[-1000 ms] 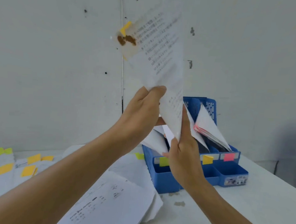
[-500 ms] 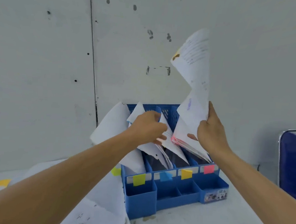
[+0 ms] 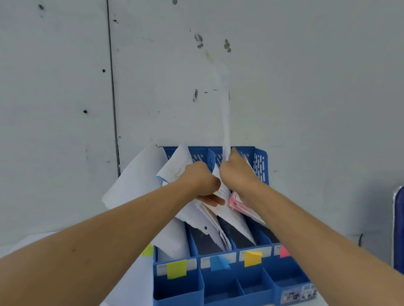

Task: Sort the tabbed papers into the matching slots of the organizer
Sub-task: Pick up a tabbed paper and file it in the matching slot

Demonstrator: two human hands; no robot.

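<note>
A blue organizer (image 3: 233, 287) stands against the wall, its four slots marked green (image 3: 176, 269), blue (image 3: 218, 263), yellow (image 3: 252, 258) and pink (image 3: 284, 251). White sheets lean out of the slots. My right hand (image 3: 236, 172) grips a tall white paper (image 3: 225, 111), seen edge-on and blurred, its lower end going down into the yellow-marked slot. A yellowish tab shows at its top. My left hand (image 3: 199, 178) has curled fingers on the sheets in the blue and yellow slots, pushing them leftward.
More white papers lie on the table at the lower left, one with a yellow-green tab (image 3: 147, 250). A blue chair with a metal frame (image 3: 403, 226) stands at the right edge. The grey wall is right behind the organizer.
The right hand has brought the paper down from above the organizer into the slots. The left hand let go of that paper and moved onto the sheets standing in the organizer.
</note>
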